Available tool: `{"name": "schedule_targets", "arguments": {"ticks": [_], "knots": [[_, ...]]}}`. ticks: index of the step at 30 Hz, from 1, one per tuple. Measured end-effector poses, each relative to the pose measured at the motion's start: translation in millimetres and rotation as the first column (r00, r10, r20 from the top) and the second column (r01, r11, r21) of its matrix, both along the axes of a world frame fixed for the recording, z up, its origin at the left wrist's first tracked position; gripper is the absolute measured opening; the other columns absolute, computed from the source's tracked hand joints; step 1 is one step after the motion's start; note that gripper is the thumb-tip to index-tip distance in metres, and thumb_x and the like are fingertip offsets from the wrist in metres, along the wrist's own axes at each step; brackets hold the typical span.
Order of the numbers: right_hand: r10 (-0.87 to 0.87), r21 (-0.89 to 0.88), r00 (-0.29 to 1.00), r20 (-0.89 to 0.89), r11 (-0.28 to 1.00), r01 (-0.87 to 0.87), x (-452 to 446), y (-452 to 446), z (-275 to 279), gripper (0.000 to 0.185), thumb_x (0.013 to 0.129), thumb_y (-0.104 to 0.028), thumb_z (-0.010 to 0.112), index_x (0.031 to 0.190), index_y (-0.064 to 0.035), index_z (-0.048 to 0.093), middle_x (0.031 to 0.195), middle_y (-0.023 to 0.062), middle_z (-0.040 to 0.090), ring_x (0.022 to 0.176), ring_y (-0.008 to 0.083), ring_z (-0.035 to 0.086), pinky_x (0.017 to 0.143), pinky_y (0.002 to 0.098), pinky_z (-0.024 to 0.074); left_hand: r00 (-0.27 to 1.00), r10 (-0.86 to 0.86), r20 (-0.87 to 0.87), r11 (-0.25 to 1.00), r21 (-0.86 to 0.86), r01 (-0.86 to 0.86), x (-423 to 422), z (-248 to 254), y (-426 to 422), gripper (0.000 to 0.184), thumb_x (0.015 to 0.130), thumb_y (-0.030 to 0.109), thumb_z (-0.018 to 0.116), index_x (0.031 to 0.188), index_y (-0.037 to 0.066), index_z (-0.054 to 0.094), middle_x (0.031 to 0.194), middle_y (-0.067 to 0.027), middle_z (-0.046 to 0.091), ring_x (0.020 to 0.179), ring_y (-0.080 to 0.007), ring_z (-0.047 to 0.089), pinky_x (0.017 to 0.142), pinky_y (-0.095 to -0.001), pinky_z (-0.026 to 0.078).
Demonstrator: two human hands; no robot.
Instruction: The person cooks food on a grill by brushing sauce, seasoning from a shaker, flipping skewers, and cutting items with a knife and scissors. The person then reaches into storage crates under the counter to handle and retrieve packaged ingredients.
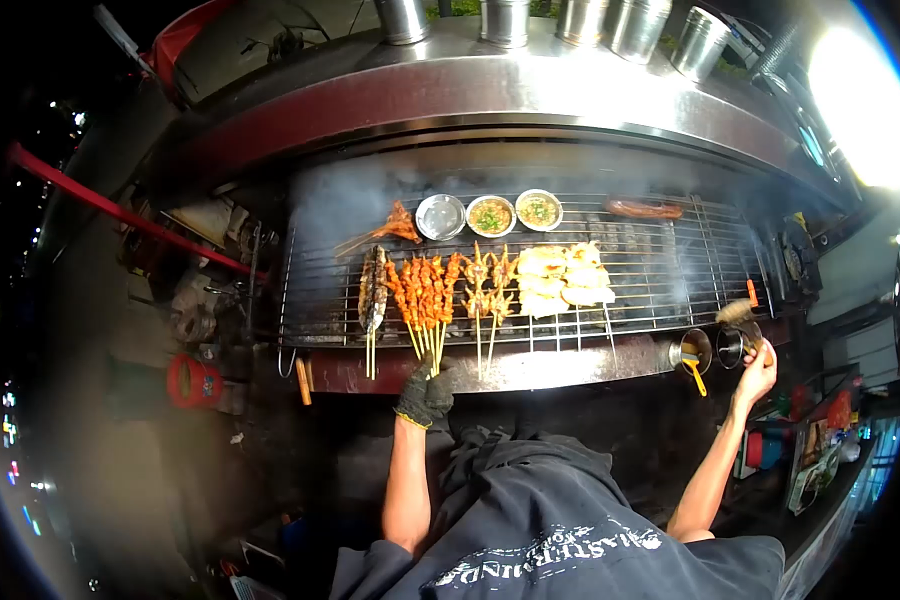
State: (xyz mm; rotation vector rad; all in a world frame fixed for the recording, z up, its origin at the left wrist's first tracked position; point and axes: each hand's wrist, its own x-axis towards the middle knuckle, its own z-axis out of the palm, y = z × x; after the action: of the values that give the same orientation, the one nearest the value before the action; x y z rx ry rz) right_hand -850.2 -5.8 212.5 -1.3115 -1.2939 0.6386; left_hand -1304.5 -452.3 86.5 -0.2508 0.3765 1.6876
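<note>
My left hand (428, 393), in a dark knitted glove, is closed around the stick ends of several red meat skewers (426, 290) on the grill. Left of these lies a skewered fish (372, 288) with dark skin; to the right are squid-like skewers (487, 285) and pale browned slabs (562, 278). At the grill's front right corner, my bare right hand (759, 370) is closed beside a metal cup (731, 347). It appears to grip a basting brush (734, 311) with tan bristles; the handle is partly hidden. A second cup (696, 347) holds a yellow-handled brush (694, 376).
Three foil cups (440, 217) sit on the back of the wire grill (650, 290), two with a herb-flecked filling. A reddish piece (398, 222) and a sausage-like piece (645, 209) lie nearby. Smoke drifts at left. Metal canisters (505, 22) line the hood shelf.
</note>
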Motion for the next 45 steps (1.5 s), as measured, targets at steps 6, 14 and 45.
{"name": "schedule_targets", "arguments": {"ticks": [6, 14, 45], "knots": [[0.322, 0.055, 0.905, 0.278, 0.935, -0.350, -195.2, -106.2, 29.6, 0.021, 0.097, -0.017, 0.059, 0.107, -0.0005, 0.068, 0.097, 0.0064, 0.069, 0.081, 0.0113, 0.061, 0.072, 0.0251, 0.0500, 0.811, -0.201, -0.549, 0.866, -0.487, -0.115, 6.3, -4.0, -28.0, 0.019, 0.096, 0.027, 0.060, 0.098, 0.008, 0.058, 0.065, -0.0007, 0.053, 0.042, -0.0076, 0.042, 0.037, -0.0230, 0.031], [0.703, 0.029, 0.275, 0.656, 0.341, -0.940, -418.2, -275.0, 6.7, 0.043, 0.076, 0.006, 0.058, 0.118, -0.0047, 0.064, 0.091, 0.0108, 0.058, 0.085, 0.0253, 0.057, 0.075, 0.0360, 0.0485, 0.514, -0.193, -0.836, 0.940, -0.307, -0.148, -12.2, -103.2, -43.2, 0.010, 0.093, 0.016, 0.058, 0.096, 0.007, 0.059, 0.066, -0.0022, 0.053, 0.056, -0.0149, 0.052, 0.049, -0.0298, 0.043], [0.548, -0.220, -0.077, 0.833, 0.200, -0.955, -297.7, -262.8, 21.0, 0.033, 0.080, -0.015, 0.063, 0.112, -0.0063, 0.065, 0.094, 0.0062, 0.057, 0.089, 0.0233, 0.055, 0.081, 0.0345, 0.0441, 0.886, 0.061, -0.459, 0.972, -0.174, -0.157, 64.8, -46.6, 52.2, 0.034, 0.097, 0.022, 0.043, 0.122, 0.005, 0.057, 0.120, -0.0060, 0.060, 0.109, -0.0177, 0.056, 0.099, -0.0334, 0.042]]}}
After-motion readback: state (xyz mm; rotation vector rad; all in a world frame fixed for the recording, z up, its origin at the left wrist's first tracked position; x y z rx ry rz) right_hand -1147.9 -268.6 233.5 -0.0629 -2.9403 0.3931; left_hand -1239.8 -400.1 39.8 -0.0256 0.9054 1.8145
